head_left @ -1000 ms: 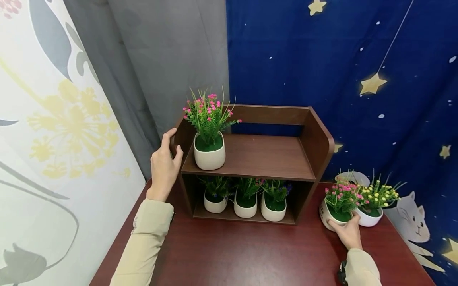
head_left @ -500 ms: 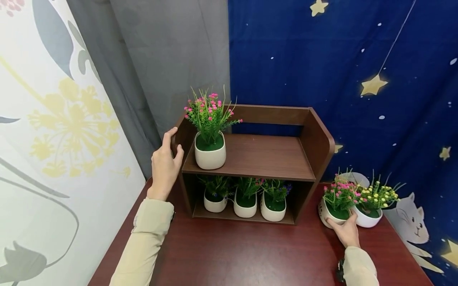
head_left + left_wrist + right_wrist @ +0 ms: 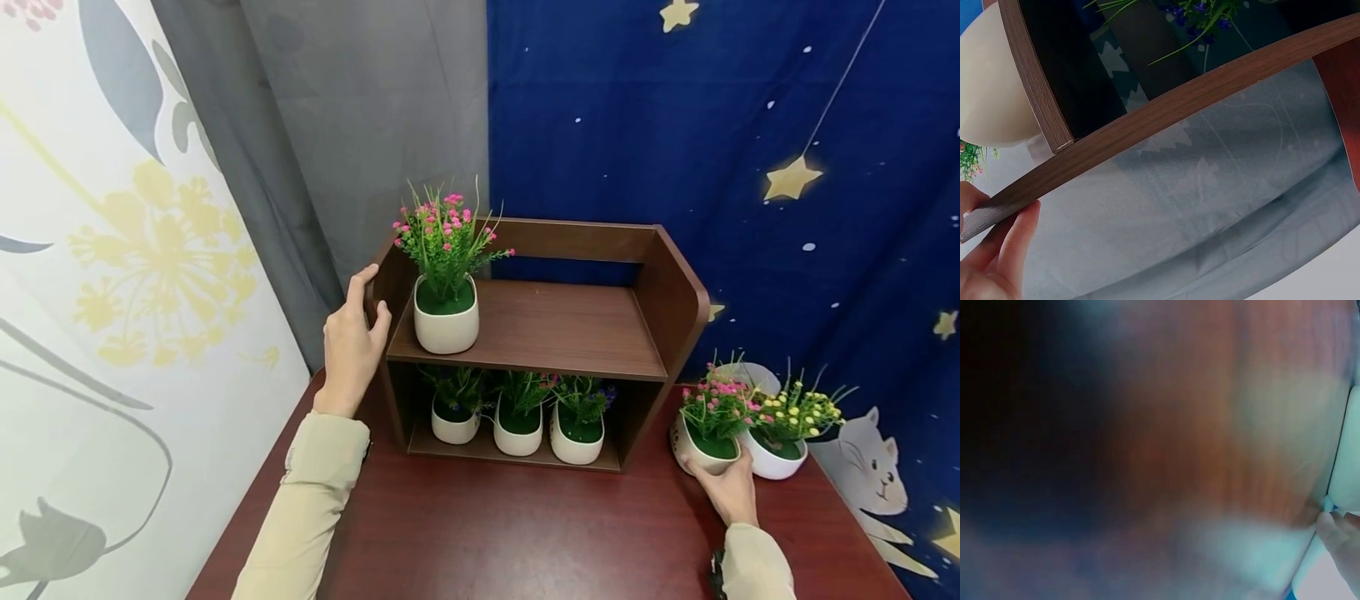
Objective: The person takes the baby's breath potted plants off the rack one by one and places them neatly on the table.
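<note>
On the left, my left hand (image 3: 351, 350) grips the upright side panel of a two-tier brown wooden shelf (image 3: 570, 325). The left wrist view has the thumb on one face of the panel (image 3: 1066, 169) and fingers on the other. At the right, my right hand (image 3: 729, 490) holds the rim of a white pot with pink flowers (image 3: 712, 408), thumb on the near side; the other fingers are largely hidden. Touching or close beside that pot is a white pot with yellow flowers (image 3: 780, 458). The right wrist view is mostly blurred, with a few fingers (image 3: 1338, 540) at its edge.
Another pink-flowered pot (image 3: 446, 323) stands at the left of the upper tier. Several potted plants, including a middle pot (image 3: 517, 435), line the lower tier. Everything rests on a dark red table (image 3: 495, 533), with grey and blue curtains (image 3: 600, 125) behind.
The head view has shifted slightly, so the scene sits a little further right. Both hands keep their holds, and the pots show no clear movement.
</note>
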Demonstrator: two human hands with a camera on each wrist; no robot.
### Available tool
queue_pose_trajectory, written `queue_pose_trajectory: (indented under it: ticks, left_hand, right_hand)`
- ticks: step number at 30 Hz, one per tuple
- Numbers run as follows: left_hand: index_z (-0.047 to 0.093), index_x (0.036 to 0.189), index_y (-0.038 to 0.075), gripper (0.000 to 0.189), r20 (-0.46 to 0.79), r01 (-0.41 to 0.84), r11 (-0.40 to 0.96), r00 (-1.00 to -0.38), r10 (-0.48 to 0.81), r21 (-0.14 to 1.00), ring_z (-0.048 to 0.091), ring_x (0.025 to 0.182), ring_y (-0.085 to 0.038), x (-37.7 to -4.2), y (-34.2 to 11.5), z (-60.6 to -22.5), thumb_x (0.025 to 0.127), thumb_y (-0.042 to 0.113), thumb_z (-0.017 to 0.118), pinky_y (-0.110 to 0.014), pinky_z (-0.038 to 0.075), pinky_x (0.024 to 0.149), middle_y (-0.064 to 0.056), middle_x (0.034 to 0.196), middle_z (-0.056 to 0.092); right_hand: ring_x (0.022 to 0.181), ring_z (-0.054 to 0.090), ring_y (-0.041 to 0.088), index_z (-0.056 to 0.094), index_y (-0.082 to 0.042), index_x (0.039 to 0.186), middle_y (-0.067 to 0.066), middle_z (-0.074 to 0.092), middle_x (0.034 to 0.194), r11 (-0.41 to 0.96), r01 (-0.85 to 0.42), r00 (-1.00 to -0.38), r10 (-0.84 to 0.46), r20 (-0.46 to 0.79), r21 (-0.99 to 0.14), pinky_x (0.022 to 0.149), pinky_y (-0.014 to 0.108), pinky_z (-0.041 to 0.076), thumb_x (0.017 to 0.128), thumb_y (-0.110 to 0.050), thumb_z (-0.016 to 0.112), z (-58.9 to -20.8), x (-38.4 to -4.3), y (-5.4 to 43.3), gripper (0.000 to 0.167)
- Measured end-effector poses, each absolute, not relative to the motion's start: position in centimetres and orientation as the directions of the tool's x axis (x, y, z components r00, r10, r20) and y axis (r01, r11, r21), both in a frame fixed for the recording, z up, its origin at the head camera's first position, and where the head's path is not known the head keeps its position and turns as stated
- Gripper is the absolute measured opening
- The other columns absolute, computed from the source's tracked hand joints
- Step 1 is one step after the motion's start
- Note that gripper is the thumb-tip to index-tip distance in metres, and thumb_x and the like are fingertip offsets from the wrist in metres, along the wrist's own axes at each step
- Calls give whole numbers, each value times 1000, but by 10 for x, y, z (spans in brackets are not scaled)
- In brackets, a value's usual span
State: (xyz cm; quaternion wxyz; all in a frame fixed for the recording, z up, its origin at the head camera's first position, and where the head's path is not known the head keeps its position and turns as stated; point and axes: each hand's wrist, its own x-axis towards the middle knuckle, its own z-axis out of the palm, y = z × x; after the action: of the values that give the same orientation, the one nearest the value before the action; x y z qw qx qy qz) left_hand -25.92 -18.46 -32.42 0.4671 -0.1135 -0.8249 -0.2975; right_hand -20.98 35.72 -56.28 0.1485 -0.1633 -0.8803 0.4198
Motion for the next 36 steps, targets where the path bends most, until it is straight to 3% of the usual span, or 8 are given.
queue_pose_trajectory:
  ticks: [5, 11, 13, 17, 20, 27, 32, 36]
  left_hand:
    - [48, 135, 18, 48, 829, 460, 796, -552, -92, 394, 21, 37, -4, -260, -185, -325, 89, 6, 56, -31, 25, 38, 1, 47, 32]
    - [47, 136, 18, 48, 817, 451, 792, -568, -100, 411, 27, 37, -13, -259, -184, -324, 90, 7, 56, -33, 26, 40, -2, 48, 35]
    - [47, 135, 18, 48, 814, 451, 791, -572, -101, 415, 28, 37, -15, -259, -183, -324, 90, 7, 56, -33, 27, 40, -3, 49, 37]
    - [48, 135, 17, 47, 813, 452, 789, -573, -101, 417, 29, 38, -16, -258, -183, -323, 90, 7, 56, -33, 27, 41, -3, 50, 37]
    - [48, 135, 17, 48, 816, 453, 790, -569, -102, 414, 28, 38, -15, -257, -184, -324, 89, 6, 56, -33, 27, 41, -3, 50, 37]
    - [48, 135, 18, 48, 823, 454, 794, -559, -101, 405, 24, 37, -7, -257, -184, -326, 89, 5, 56, -32, 26, 39, -1, 49, 36]
    - [48, 135, 18, 48, 831, 466, 791, -548, -95, 397, 20, 39, 1, -258, -183, -327, 90, 5, 56, -31, 25, 39, 0, 50, 37]
    - [47, 136, 19, 48, 828, 460, 791, -552, -101, 403, 21, 38, -2, -257, -184, -326, 90, 6, 56, -31, 26, 39, -1, 50, 38]
  right_hand:
    - [120, 31, 50, 11, 11, 142, 38, 29, 131, 633, 195, -879, 452, 153, -749, 97, 57, 25, 75, -38, 74, -553, -195, 355, 104]
    - [122, 33, 45, 16, 2, 144, 28, 32, 137, 617, 217, -808, 548, 215, -756, 97, 55, 25, 75, -41, 74, -519, -172, 342, 99]
    - [123, 36, 40, 22, -2, 143, 22, 35, 136, 602, 169, -764, 580, 282, -780, 98, 51, 26, 74, -38, 76, -502, -164, 333, 95]
    - [121, 42, 23, 35, -13, 139, 9, 42, 132, 577, 4, -646, 625, 439, -817, 97, 30, 31, 69, -26, 81, -463, -154, 307, 85]
    - [117, 46, 13, 41, -17, 135, 0, 46, 128, 543, -138, -593, 624, 508, -828, 91, 18, 34, 67, -16, 83, -434, -148, 280, 79]
    - [119, 47, 22, 39, 1, 132, 8, 47, 129, 335, -451, -693, 453, 561, -828, 91, 23, 40, 65, 12, 77, -402, -142, 200, 77]
    - [121, 43, 30, 35, 3, 134, 15, 43, 133, 178, -563, -731, 348, 587, -807, 96, 29, 38, 65, 14, 75, -386, -145, 149, 80]
    - [122, 42, 32, 32, 3, 134, 15, 42, 134, 131, -587, -749, 288, 597, -799, 97, 33, 37, 68, 10, 74, -366, -146, 115, 79]
